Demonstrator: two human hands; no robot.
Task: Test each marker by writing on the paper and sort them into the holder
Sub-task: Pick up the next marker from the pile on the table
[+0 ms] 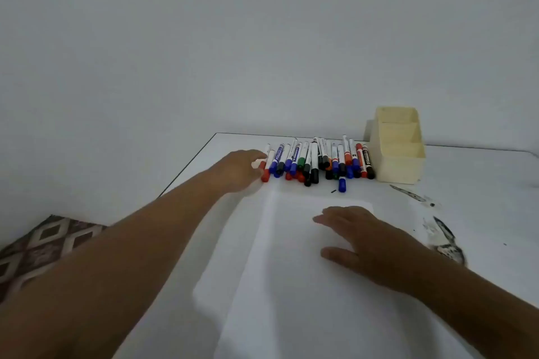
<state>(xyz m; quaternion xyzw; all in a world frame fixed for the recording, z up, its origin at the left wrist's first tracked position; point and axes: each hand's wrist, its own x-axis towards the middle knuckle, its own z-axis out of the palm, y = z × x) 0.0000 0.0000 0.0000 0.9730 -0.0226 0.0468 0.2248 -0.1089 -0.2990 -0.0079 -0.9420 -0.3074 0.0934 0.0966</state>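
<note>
Left hand [239, 167] is out at the far-left end of the marker pile [318, 160], fingers curled against the outermost red-capped marker [264, 169], though whether they have actually closed round it I cannot tell from this angle. Right hand [361, 239] lies flat, fingers spread and relaxed, pressing on the sheet of paper [291, 285] near the table [481, 183] edge closest to the person. The markers lie side by side in a loose heap at the back of the table, caps toward the person, just left of the cream three-compartment holder [398, 148], whose compartments look empty from here. These should handle easily: light, rigid plastic barrels, smooth and round, so likely to roll and to nudge neighbours when one is pulled out. Best hold looks like mid-barrel, thumb against fingers, drawing it sideways off the end of the heap. The paper is thin and limp and would slide under a pen stroke, so that flat palm is a sensible anchor. A stray blue-capped marker [342, 183] sits just in front of the pile, easy to knock
</note>
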